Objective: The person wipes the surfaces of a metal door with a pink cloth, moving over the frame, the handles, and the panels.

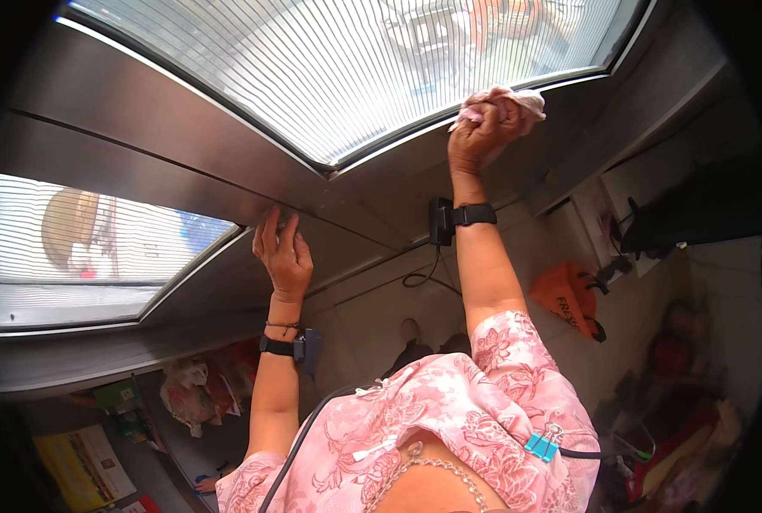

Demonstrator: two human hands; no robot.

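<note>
My right hand [483, 138] is closed around a crumpled pink cloth [508, 106], which touches the lower frame of a large ribbed glass pane [329, 83]. My left hand [283, 253] rests its fingertips near a seam in the dark metal door panel [163, 151], with its fingers apart and nothing seen in it. To its left is a second, smaller glass pane [99, 243]. Each wrist wears a black strap with a small dark device, and a cable hangs from the right one.
An orange bag [567, 298] bearing writing stands on the tiled floor at right. Plastic bags [191, 394] hang low at left, above a yellow and white printed sheet [86, 465]. A dark object [695, 205] juts in at right. Part of another person's hand [206, 485] shows at lower left.
</note>
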